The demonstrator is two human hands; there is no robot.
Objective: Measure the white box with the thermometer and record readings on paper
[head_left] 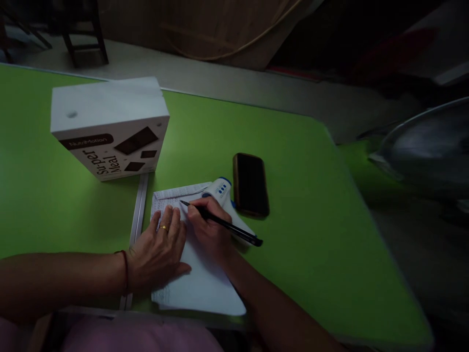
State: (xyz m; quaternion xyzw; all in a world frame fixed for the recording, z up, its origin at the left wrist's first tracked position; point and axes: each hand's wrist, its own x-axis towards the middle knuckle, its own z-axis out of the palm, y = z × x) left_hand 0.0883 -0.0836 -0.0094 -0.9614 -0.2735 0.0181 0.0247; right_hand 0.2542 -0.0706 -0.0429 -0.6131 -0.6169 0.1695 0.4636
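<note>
My right hand grips a black pen between thumb and fingers, its tip at the written lines near the top of a notebook. Flat on the same page lies my left hand, fingers stretched out, with a gold ring and a dark red bracelet. Handwriting covers the upper part of the page, and the lower part is mostly blank. A white and blue device, which looks like a handheld thermometer, lies at the notebook's upper right, partly hidden behind my right hand. Beside it rests a dark phone in a brown case.
A white box marked "Super Meal" stands on the green table at the upper left. A metal seam crosses the table left of the notebook. Beyond the table are a dark stool and a large round wooden board.
</note>
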